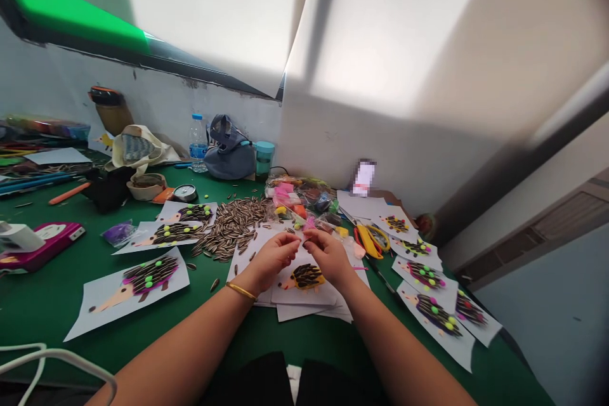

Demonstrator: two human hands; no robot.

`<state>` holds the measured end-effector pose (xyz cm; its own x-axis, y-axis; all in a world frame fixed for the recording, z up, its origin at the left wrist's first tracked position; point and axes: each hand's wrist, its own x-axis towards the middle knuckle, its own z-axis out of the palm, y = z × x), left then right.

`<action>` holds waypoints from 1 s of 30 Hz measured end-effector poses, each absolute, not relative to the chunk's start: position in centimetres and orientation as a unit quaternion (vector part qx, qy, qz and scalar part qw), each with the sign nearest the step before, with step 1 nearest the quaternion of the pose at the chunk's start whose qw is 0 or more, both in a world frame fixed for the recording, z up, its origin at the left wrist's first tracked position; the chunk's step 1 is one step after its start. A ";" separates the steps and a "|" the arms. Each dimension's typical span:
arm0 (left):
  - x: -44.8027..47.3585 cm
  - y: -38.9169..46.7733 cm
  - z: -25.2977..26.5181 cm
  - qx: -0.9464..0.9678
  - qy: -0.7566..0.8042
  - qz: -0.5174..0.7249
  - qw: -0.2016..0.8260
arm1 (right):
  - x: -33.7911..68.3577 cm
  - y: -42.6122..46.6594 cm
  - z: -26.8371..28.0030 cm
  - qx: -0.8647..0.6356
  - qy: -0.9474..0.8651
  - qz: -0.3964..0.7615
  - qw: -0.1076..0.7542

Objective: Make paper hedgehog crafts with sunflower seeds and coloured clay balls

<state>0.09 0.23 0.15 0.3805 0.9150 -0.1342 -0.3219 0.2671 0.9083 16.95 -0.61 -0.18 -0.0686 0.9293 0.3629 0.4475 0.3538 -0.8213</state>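
Note:
My left hand (276, 259) and my right hand (329, 257) meet fingertip to fingertip above a white sheet, both in a pinch. A small dark bit shows at my right fingertips, too small to name. Whatever my left fingers pinch is hidden. Just below them lies a hedgehog picture (308, 276) with a yellow body and sunflower seeds stuck on as spines. Loose paper sheets lie under it. Beyond my left hand spreads a heap of striped sunflower seeds (238, 225). Packets of coloured clay (297, 200) sit past my fingers.
Finished-looking hedgehog pictures lie left (147, 279) and right (431, 314). Yellow-handled scissors (373, 240) rest right of my hands. Along the wall stand a water bottle (198, 144), a blue-grey bag (229, 155), a teal-lidded jar (264, 160) and a phone (364, 177). A white cable (71, 355) loops at lower left.

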 end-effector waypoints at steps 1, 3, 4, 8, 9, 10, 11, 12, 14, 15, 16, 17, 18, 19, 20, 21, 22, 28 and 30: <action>0.2 0.1 0.0 0.469 0.349 0.423 0.692 | 16.9 -0.8 -0.4 -0.502 -0.678 0.270 0.464; 0.4 -0.1 -0.3 0.530 0.348 0.414 0.653 | 16.9 -1.3 -0.5 -0.495 -0.683 0.265 0.467; 0.5 -0.1 -0.4 0.548 0.350 0.412 0.638 | 16.9 -1.5 -0.5 -0.492 -0.691 0.256 0.464; 0.6 0.0 -0.8 0.586 0.371 0.391 0.605 | 16.9 -2.2 0.0 -0.463 -0.738 0.209 0.444; 0.6 0.1 -0.8 0.588 0.375 0.385 0.604 | 16.9 -2.3 0.0 -0.454 -0.744 0.205 0.445; 0.6 0.1 -0.7 0.588 0.378 0.381 0.605 | 16.9 -2.4 0.1 -0.448 -0.747 0.206 0.445; 0.6 0.0 -0.6 0.584 0.379 0.382 0.607 | 16.8 -2.5 0.0 -0.448 -0.746 0.210 0.445; 0.6 0.0 -0.4 0.579 0.378 0.387 0.611 | 16.8 -2.6 0.0 -0.453 -0.742 0.214 0.446; 0.5 -0.1 0.0 0.569 0.371 0.400 0.615 | 16.7 -2.8 -0.2 -0.469 -0.729 0.216 0.448; 0.5 -0.2 0.1 0.566 0.367 0.407 0.616 | 16.6 -2.8 -0.3 -0.477 -0.725 0.213 0.449; 0.4 -0.2 0.2 0.566 0.361 0.412 0.616 | 16.6 -2.8 -0.4 -0.482 -0.723 0.207 0.450; 0.4 -0.2 0.2 0.568 0.355 0.415 0.616 | 16.6 -2.9 -0.5 -0.483 -0.725 0.197 0.450; 0.3 -0.2 0.2 0.572 0.350 0.414 0.615 | 16.7 -2.9 -0.5 -0.480 -0.732 0.184 0.448; 0.3 -0.2 0.1 0.577 0.347 0.412 0.614 | 16.7 -2.9 -0.5 -0.478 -0.738 0.167 0.447; 0.3 -0.2 0.0 0.582 0.346 0.407 0.613 | 16.8 -3.0 -0.4 -0.476 -0.742 0.150 0.447; 0.3 -0.1 -0.2 0.587 0.346 0.402 0.612 | 16.8 -3.0 -0.4 -0.475 -0.745 0.135 0.448; 0.4 -0.1 -0.3 0.592 0.347 0.396 0.610 | 16.8 -3.1 -0.3 -0.474 -0.749 0.124 0.446; 0.6 -0.2 -0.6 0.618 0.353 0.366 0.600 | 16.6 -3.3 -0.1 -0.455 -0.773 0.092 0.433; 0.6 -0.3 -0.5 0.621 0.363 0.354 0.598 | 16.6 -3.3 -0.2 -0.449 -0.780 0.078 0.429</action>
